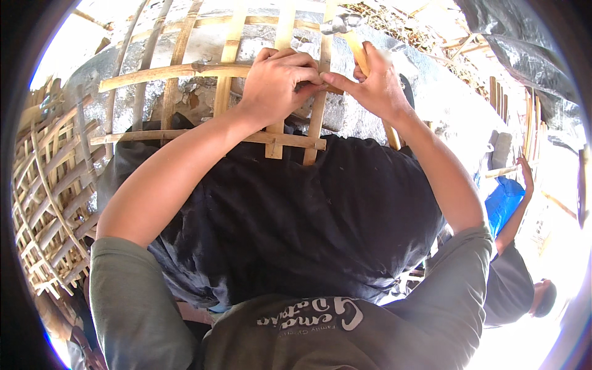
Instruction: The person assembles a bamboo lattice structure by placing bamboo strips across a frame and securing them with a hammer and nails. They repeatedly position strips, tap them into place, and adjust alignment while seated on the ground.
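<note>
In front of me lies a lattice of split bamboo strips (229, 49), its crosspieces laid over the long strips. My left hand (275, 81) is closed over a crosspiece (157, 76) near its right end, fingertips pinched beside an upright strip. What is between those fingertips is too small to make out. My right hand (383, 86) is wrapped round the wooden handle of a hammer (356, 52), its metal head raised at the far end. The right thumb reaches across to the left fingertips. A nearer crosspiece (203, 136) lies by my lap.
More woven bamboo lattice (55, 203) stands at the left. A silvery sheet (203, 46) lies beneath the strips, with dry plant scraps (401, 28) beyond. At the right, another person (509, 277) reaches up beside a blue item (504, 200). Dark plastic sheeting (524, 49) hangs at the far right.
</note>
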### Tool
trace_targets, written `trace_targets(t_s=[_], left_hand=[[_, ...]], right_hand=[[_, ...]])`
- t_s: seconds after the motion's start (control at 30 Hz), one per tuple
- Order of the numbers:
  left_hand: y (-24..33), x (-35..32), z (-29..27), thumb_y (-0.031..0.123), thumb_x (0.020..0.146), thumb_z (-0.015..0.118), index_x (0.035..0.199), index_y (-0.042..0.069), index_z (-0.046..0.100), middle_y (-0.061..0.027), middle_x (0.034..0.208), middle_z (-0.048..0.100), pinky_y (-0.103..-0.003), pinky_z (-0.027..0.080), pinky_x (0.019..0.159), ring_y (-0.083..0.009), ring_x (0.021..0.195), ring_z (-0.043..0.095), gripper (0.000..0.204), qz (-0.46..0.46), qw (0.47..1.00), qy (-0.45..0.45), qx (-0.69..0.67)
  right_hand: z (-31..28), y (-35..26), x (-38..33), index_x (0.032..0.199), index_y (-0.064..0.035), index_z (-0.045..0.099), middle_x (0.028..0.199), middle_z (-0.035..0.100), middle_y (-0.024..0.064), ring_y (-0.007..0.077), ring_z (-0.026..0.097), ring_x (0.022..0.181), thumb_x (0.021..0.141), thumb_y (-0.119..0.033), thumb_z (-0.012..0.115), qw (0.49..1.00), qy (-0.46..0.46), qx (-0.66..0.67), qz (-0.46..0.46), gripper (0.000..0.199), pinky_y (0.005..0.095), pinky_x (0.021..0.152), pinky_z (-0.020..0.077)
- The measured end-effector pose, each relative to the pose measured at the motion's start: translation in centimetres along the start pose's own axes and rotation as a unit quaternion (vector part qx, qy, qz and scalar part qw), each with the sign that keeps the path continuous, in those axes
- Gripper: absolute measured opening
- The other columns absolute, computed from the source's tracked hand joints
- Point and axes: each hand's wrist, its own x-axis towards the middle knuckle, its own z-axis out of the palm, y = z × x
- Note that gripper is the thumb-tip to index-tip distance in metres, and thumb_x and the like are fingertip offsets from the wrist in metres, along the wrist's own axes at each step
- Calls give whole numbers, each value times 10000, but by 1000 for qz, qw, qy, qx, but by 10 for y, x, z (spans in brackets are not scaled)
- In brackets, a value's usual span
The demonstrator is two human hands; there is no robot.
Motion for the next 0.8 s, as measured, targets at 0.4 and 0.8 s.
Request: trace_targets(t_s=[0.4, 0.8], left_hand=[[-2, -2, 1, 190, 731, 778, 848, 148, 708, 44, 901, 638, -349, 411, 758, -180, 890, 618, 142, -2, 1000, 6, -13], [-11, 0, -17, 80, 767, 681, 1116, 57, 635, -119, 1089, 599, -421, 453, 961, -344, 1090, 566, 354, -13, 993, -9, -119]], right_hand=[[24, 17, 1, 896, -5, 524, 715, 561, 74, 148, 576, 660, 692, -611, 806, 998, -11, 58, 15, 699, 323, 588, 478], [20, 5, -2, 875, -27, 494, 698, 507, 40, 125, 518, 647, 739, -586, 787, 997, -40, 30, 59, 646, 307, 589, 453]])
